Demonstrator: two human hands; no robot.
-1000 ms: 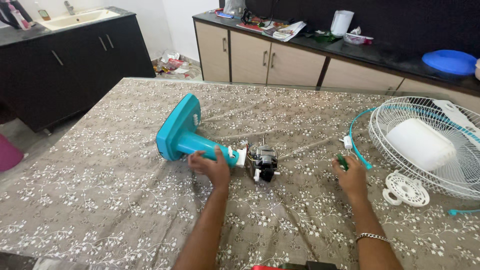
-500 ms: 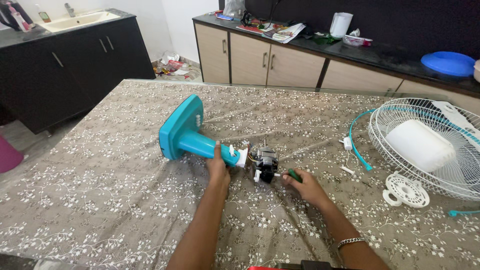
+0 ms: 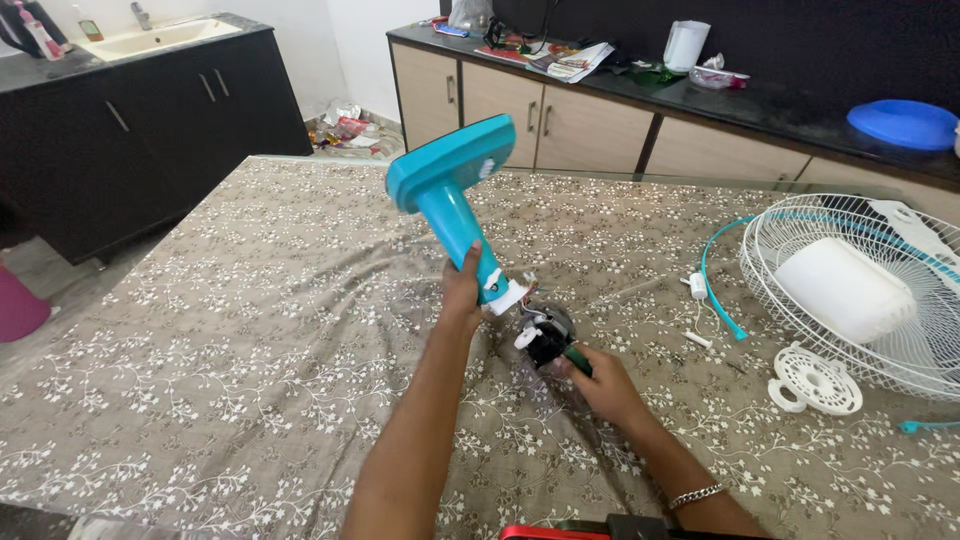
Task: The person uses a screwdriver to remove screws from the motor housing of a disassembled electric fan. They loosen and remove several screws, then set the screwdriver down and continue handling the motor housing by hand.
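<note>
At frame centre, the left hand [image 3: 462, 292] gripped the teal fan stand [image 3: 452, 205], tilted base-up. The right hand [image 3: 598, 385] clasped a green-handled screwdriver [image 3: 575, 358] against the motor [image 3: 545, 335]. Steadying the stand looked wise.

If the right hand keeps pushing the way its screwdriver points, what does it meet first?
The right hand aims its green-handled screwdriver up-left at the fan motor, which it seems to touch already; depth is unclear.
</note>
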